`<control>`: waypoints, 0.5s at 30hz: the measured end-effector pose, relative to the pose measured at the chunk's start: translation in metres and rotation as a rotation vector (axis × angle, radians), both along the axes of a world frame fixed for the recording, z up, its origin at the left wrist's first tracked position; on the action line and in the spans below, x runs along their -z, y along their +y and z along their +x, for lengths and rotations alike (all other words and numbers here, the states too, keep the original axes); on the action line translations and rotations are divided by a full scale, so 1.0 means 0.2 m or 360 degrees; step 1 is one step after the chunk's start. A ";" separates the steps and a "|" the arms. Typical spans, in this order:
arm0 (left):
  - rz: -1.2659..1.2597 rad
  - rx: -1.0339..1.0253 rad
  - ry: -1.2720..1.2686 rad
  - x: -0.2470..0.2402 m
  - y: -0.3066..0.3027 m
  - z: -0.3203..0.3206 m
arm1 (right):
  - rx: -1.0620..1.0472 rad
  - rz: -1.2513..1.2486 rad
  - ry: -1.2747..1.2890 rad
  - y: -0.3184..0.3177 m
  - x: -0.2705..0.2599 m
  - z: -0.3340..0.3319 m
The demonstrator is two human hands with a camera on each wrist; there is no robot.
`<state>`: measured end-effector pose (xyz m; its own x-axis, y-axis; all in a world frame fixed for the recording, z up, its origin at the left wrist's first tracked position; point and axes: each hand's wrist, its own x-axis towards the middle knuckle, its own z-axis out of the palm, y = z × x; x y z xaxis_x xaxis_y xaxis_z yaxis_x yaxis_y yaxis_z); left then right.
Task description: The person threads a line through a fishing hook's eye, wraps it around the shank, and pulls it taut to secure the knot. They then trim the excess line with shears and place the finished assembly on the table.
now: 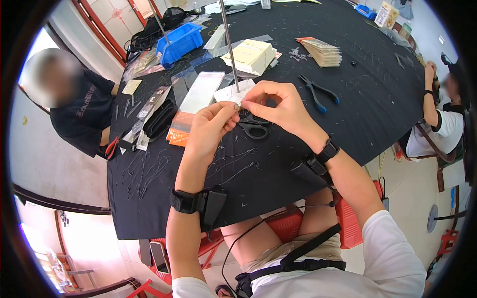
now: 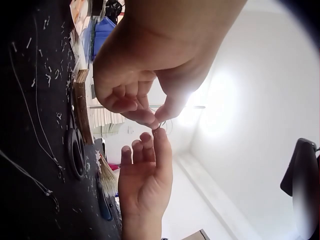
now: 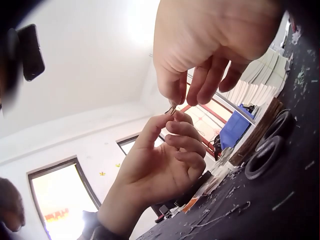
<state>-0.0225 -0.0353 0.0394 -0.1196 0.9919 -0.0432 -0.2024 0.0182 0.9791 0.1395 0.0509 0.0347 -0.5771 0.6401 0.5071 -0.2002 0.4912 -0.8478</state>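
Note:
My left hand (image 1: 208,124) and right hand (image 1: 280,104) meet above the black-covered table. Between their thumbs and fingertips they pinch a small, thin fishing hook (image 3: 171,110), largely covered by the fingers. A fine loop of line (image 2: 170,126) curves out beside the fingertips in the left wrist view. Just under the hands lie black-handled scissors (image 1: 255,130). An upright metal rod (image 1: 229,47) stands right behind the fingers. Thin dark lines, some ending in hooks (image 2: 54,199), lie on the cloth nearer the body.
Pliers (image 1: 319,94) with blue-tipped handles lie to the right. Behind are a stack of pale cards (image 1: 251,55), another card bundle (image 1: 320,51) and a blue bin (image 1: 180,43). White packets (image 1: 201,92) and a black pouch (image 1: 160,119) sit left. People sit at both sides.

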 end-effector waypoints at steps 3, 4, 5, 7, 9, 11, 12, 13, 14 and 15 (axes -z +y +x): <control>0.0006 0.0045 0.0036 0.01 0.00 -0.01 | 0.0013 0.0100 -0.0007 0.00 0.00 0.00; 0.0005 0.0046 0.0037 0.01 0.01 -0.01 | 0.0016 0.0112 -0.0021 0.00 0.00 0.00; 0.0002 0.0055 0.0032 0.02 0.01 -0.02 | 0.0019 0.0126 -0.0035 0.00 0.00 0.00; -0.0001 0.0063 0.0028 0.02 0.01 -0.02 | -0.0002 0.0125 -0.0047 0.01 0.00 0.00; -0.0003 0.0060 0.0019 0.01 0.01 -0.02 | -0.0023 0.0124 -0.0058 0.01 0.01 0.00; -0.0004 0.0053 0.0011 0.00 0.00 -0.01 | -0.0078 0.0040 -0.0084 0.01 0.01 0.00; -0.0007 0.0044 0.0003 0.00 0.00 0.00 | -0.0078 0.0040 -0.0083 0.01 0.01 0.00; -0.0007 0.0044 0.0003 0.00 0.00 0.00 | -0.0077 0.0038 -0.0082 0.00 0.01 0.00; -0.0016 0.0054 -0.0004 0.00 0.00 0.00 | -0.0077 0.0035 -0.0081 0.00 0.01 0.00; -0.0024 0.0062 -0.0011 0.00 0.00 0.00 | -0.0078 0.0035 -0.0082 0.00 0.01 0.00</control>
<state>-0.0231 -0.0348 0.0388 -0.0804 0.9950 -0.0591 -0.2080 0.0413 0.9773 0.1403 0.0502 0.0327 -0.6330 0.5995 0.4898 -0.1808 0.5007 -0.8465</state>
